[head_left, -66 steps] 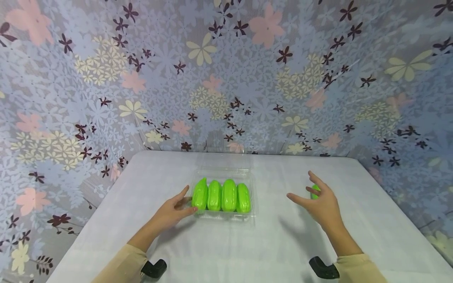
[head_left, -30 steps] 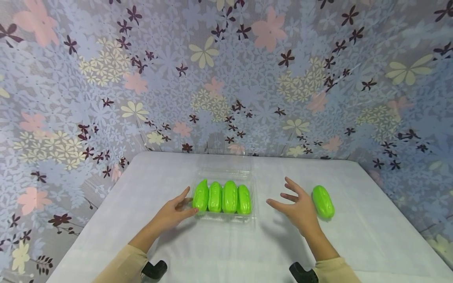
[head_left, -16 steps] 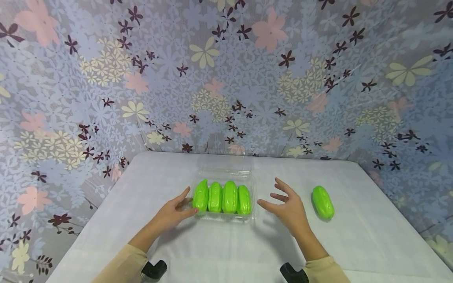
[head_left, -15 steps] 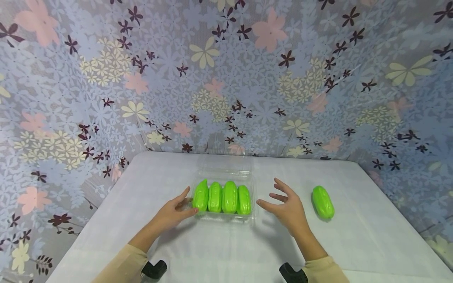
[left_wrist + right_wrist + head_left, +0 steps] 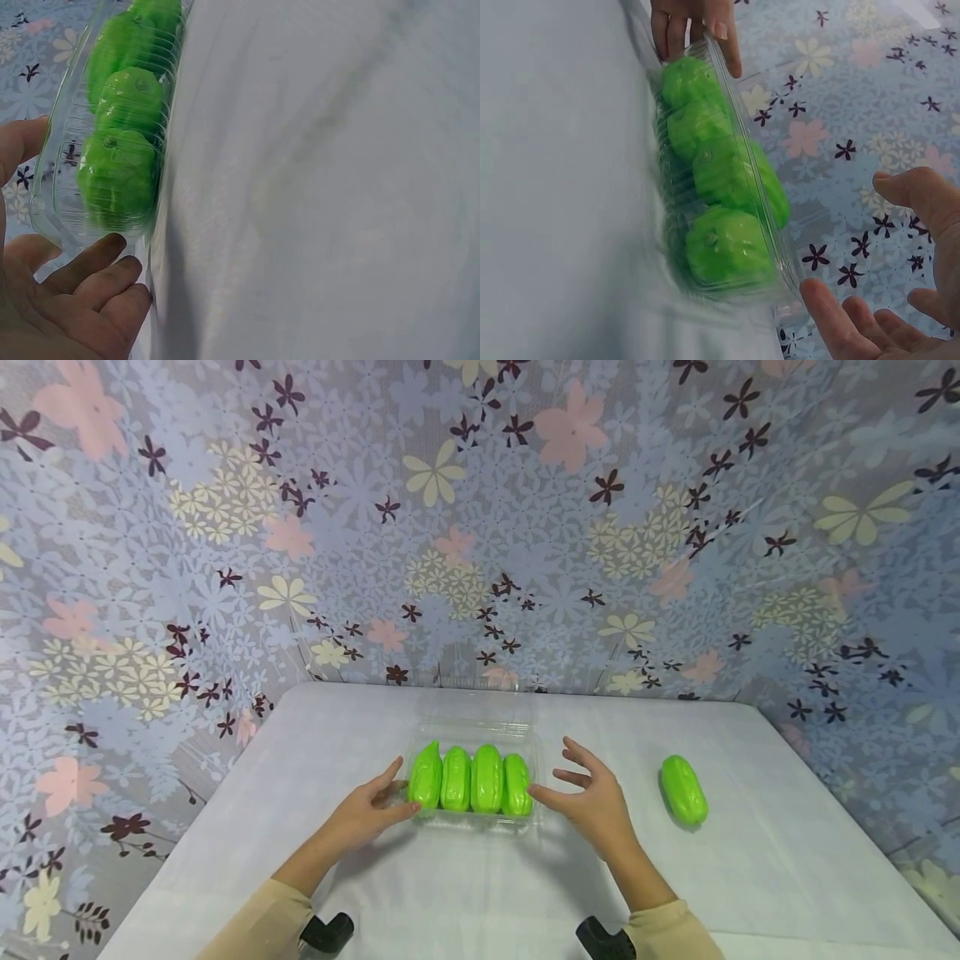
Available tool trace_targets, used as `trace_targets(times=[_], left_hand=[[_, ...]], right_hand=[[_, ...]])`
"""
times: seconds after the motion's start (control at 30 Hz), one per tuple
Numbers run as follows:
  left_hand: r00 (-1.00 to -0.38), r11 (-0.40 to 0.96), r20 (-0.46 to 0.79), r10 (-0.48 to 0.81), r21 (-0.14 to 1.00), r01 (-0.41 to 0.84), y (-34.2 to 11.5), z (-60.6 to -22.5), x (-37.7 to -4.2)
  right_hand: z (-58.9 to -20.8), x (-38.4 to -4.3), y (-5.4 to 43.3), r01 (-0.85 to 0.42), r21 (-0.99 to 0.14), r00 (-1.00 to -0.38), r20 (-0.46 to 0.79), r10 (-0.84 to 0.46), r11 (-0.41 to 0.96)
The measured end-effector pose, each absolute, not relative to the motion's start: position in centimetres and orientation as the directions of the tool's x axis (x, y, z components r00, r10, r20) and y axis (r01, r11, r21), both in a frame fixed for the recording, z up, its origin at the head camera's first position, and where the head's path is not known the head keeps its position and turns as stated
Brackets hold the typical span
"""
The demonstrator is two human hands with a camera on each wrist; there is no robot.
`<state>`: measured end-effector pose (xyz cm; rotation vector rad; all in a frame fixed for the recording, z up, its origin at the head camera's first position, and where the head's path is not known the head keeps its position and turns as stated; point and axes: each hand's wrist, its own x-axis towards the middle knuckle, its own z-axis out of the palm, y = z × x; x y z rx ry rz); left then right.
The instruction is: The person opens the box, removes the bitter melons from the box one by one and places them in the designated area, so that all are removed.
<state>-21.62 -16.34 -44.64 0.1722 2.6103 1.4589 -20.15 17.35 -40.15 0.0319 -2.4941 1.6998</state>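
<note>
A clear plastic clamshell box [image 5: 480, 823] lies on the table with its lid raised at the back. Several shiny, bright green, ridged oblong fruits or vegetables [image 5: 487, 779] stand side by side in it. My left hand [image 5: 360, 810] is at the box's left end, thumb at the front rim and fingers spread along the side. My right hand [image 5: 596, 802] hovers by the right end with spread fingers; its thumb overlaps the rim in the head view. In the right wrist view its index fingertip is right at the box's corner. Nothing is in that hand.
One more green oblong piece [image 5: 684, 791] lies alone on the white-covered table [image 5: 757, 860], to the right of my right hand. A flower-patterned curtain [image 5: 480, 527] rises behind the table and along both sides.
My right hand has moved left from over the lone green piece, uncovering it, to the box's right end. My left hand and the box have stayed in place.
</note>
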Motion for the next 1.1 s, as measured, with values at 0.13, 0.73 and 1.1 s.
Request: trace_targets(times=[0.13,0.73,1.1], left_hand=[[-0.982,0.515,-0.064,0.18,0.856,0.039,-16.4,-44.7,-21.6],[-0.982,0.516,-0.07,0.177,0.856,0.032,-16.5,-44.6,-21.4],[-0.981,0.538,-0.055,0.184,0.841,0.054,-16.1,-44.5,-20.9]], right_hand=[[-40.1,-20.1,16.9,-0.091,-0.928,-0.992,0.115,0.046,0.362],[-40.6,-20.3,14.2,-0.103,-0.928,-0.994,0.113,0.008,0.358],[-41.0,-20.4,13.0,-0.107,-0.923,-0.993,0.12,0.011,0.368]])
